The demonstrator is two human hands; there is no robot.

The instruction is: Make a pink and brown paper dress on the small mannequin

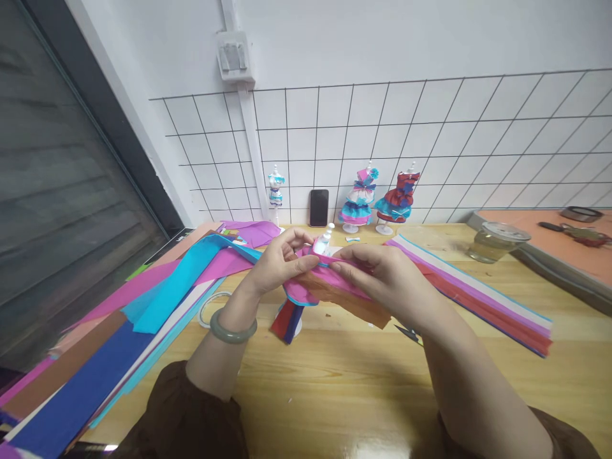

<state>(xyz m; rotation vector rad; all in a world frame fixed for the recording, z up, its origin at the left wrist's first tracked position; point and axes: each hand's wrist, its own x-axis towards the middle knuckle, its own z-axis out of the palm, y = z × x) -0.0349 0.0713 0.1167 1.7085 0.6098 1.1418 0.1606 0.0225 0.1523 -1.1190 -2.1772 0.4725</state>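
Observation:
A small white dress-form mannequin [327, 238] stands between my hands, its knobbed neck showing on top. A pink crepe paper strip [329, 260] wraps its torso. My left hand [283, 260] pinches this strip at the mannequin's left side. On the other side, my right hand [382, 271] holds the strip between thumb and fingers. Below hang a pink paper skirt [300, 294] with a blue edge and a brown crepe paper piece [358, 302]. A red and navy paper piece [287, 322] shows beneath them, in front of the mannequin's partly hidden base.
Crepe paper strips [109, 370] cover the table's left side, near a tape roll [201, 312]. More strips [478, 293] lie right. Scissors [407, 333] sit by my right wrist. Dressed mannequins [358, 201] and a phone [319, 208] stand behind; a lidded cup [497, 242] is right.

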